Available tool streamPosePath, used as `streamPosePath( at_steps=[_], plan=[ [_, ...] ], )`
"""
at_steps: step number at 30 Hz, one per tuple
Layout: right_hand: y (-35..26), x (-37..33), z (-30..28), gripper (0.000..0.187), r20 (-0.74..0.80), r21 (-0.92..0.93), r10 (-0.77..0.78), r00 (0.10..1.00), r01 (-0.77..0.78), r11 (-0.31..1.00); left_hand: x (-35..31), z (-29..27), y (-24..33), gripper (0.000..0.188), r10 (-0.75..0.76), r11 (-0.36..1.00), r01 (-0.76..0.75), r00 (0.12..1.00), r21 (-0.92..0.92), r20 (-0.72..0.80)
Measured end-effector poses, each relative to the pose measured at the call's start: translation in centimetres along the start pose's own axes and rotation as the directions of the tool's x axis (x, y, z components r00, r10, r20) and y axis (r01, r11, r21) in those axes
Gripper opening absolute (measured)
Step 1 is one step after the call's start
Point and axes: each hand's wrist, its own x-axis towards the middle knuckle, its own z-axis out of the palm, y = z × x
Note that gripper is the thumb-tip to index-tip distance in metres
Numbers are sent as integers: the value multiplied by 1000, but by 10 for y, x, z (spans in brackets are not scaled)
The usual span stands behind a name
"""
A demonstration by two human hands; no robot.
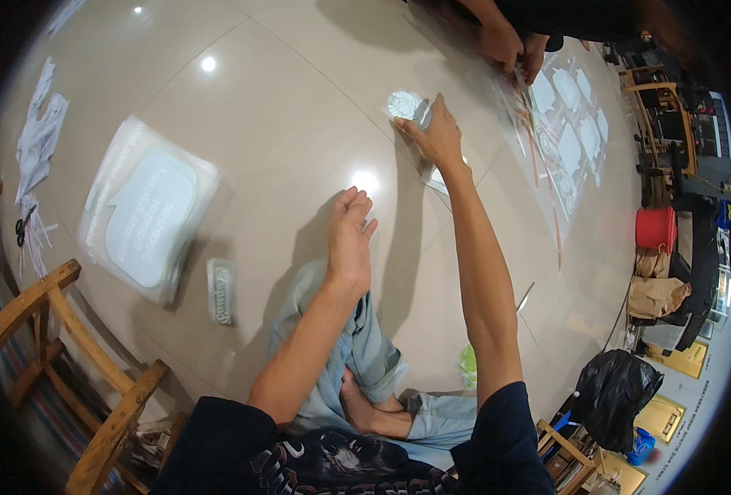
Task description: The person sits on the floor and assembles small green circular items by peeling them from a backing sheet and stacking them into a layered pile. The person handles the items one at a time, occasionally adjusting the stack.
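My right hand [437, 139] reaches out over the tiled floor, its thumb and fingers around the edge of a small rounded stack of clear sheets with pale print [403, 105]. Partly hidden behind that wrist is another small stack [434, 176]. My left hand [350, 239] hangs over the floor above my bent knee, thumb apart from the fingers and nothing in it. Left of it lies a narrow stack of clear printed strips [221, 291]. Farther left is a large stack of clear sheets with a white speech-bubble shape [152, 216].
Another person's hands [514, 51] work at the top right beside a big clear sheet with white shapes [570, 124]. A wooden chair [118, 371] stands at the lower left. Scissors [24, 226] and white scraps [40, 144] lie far left; a black plastic bag [617, 384] sits right.
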Motion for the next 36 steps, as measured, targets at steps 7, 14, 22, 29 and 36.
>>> streamPosePath(
  at_steps=[7, 14, 22, 29, 36],
  plan=[
    [-37, -1, 5, 82, 21, -38, 203, 979, -202, 979, -1, 0, 5, 56, 17, 1000, -17, 1000, -6, -7],
    [-36, 0, -3, 57, 47, 70, 262, 964, -264, 962, 0, 2, -4, 60, 11, 998, -12, 1000, 54, 21],
    [-93, -96, -64, 58, -104, 344, -95, 990, 126, 931, -3, 3, 15, 81, -8, 974, 57, 976, -220, 215],
    [-123, -211, -157, 92, -6, 366, -335, 942, 314, 876, -48, -2, 14, 76, -86, 973, 190, 820, -128, 567],
    [-109, -297, -211, 107, -120, 325, -332, 936, 353, 877, -119, -10, -13, 79, -177, 820, 547, 526, -171, 832]
  ],
)
